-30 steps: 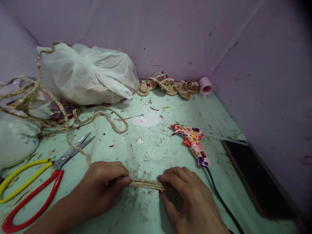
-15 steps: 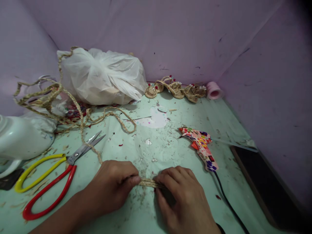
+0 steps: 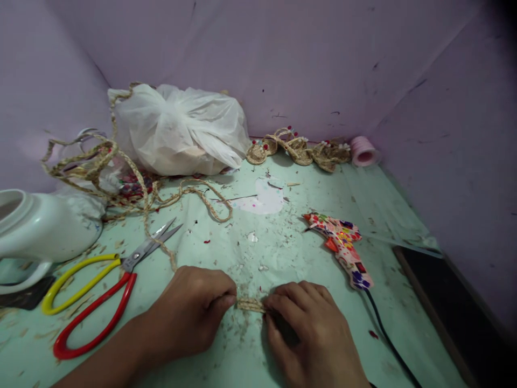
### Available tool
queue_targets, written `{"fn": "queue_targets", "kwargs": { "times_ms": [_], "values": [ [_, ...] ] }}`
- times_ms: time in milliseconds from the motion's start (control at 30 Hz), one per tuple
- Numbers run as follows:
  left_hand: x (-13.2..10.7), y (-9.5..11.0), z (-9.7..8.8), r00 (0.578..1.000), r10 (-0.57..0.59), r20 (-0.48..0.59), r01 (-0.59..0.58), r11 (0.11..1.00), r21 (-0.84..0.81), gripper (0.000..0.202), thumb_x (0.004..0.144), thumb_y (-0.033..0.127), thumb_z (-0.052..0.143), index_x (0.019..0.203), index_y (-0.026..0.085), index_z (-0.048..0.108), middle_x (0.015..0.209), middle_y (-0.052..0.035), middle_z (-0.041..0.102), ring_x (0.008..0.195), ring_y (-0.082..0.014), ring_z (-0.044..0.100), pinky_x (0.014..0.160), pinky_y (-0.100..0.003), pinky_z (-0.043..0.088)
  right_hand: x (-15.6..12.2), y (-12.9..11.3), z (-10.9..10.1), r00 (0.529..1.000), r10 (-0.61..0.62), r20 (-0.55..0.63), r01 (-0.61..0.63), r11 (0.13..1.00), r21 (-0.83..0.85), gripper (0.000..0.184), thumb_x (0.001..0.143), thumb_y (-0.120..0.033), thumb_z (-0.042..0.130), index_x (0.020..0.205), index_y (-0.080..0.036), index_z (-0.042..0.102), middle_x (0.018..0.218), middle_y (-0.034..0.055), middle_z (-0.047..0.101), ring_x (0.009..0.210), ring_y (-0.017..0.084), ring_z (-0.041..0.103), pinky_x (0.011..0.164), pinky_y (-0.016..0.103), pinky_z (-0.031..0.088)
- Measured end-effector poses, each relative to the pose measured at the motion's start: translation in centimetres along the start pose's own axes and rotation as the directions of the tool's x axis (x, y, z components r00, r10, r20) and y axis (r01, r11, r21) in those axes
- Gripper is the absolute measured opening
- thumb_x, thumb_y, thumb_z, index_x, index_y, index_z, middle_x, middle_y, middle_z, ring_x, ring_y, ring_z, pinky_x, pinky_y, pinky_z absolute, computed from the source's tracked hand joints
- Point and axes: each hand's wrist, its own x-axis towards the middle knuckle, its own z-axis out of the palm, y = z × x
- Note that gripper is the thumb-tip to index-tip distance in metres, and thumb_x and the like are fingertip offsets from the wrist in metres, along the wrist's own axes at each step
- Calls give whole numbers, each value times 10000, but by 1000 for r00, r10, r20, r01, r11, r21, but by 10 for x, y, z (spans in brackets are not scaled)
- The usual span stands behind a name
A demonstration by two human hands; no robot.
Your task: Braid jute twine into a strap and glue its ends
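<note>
A short stretch of braided straw cord, lying in side-by-side strands, spans the gap between my hands just above the table. My left hand is closed, pinching its left end between thumb and fingers. On the other end my right hand is closed too, its fingertips pressed together. More of the braid runs from behind my left hand up to a loose tangle at the back left. Scissors with one yellow and one red handle lie open to the left. A flower-patterned glue gun rests on the right.
White plastic bag and small straw sandals with beads stand along the back wall, beside a pink spool. A white jug lies at left. A dark phone-like slab lies right, near the gun's black cord. Scraps litter the green tabletop.
The whole view has shifted, so things sit slightly further right. Both hands keep their hold on the braided cord, with little change in the gap between them.
</note>
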Motion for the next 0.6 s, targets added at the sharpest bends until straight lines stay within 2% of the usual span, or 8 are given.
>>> {"fn": "queue_targets", "kwargs": {
  "times_ms": [167,233,333,433,533,600],
  "values": [
    [-1,3,1,998,50,-27,-51,998,-31,219,805,139,418,602,168,496,625,9,531,582,-97,485,533,-222,310,-3,2,2,1000,-7,-14,8,999,47,183,744,-109,562,874,-217,631,808,22,629,739,181,543,685,345,368],
    [-1,6,1,998,38,-44,-38,999,-5,206,795,131,420,613,169,507,662,-5,530,623,-116,493,556,-239,325,-3,2,2,1000,-15,-23,16,999,47,181,747,-113,566,880,-217,630,804,22,627,729,179,543,680,345,367],
    [-2,14,0,998,1,-58,3,998,63,127,755,129,463,746,194,573,752,-22,551,708,-163,499,619,-286,350,-3,1,1,1000,-17,-27,17,999,30,160,754,-128,568,867,-223,631,802,19,630,720,180,543,678,351,365],
    [-1,20,2,999,19,-37,-16,996,88,174,735,163,509,876,224,591,850,-35,561,785,-202,489,669,-332,361,0,-1,1,1000,-8,-10,8,1000,7,143,759,-140,566,854,-225,632,807,18,634,729,186,547,682,360,371],
    [2,22,6,998,66,-23,-62,989,131,145,762,148,485,827,214,597,837,-38,555,799,-209,472,707,-364,356,0,-1,-2,1000,-2,9,2,1000,-6,144,762,-141,564,852,-228,635,807,17,635,732,188,552,682,364,389],
    [4,21,10,995,100,-28,-95,983,157,170,771,112,453,787,199,597,786,-37,547,778,-202,462,726,-377,351,-4,1,-9,1000,-7,6,7,1000,-5,186,759,-162,585,926,-231,632,856,27,640,765,196,561,702,367,416]
  ]
}}
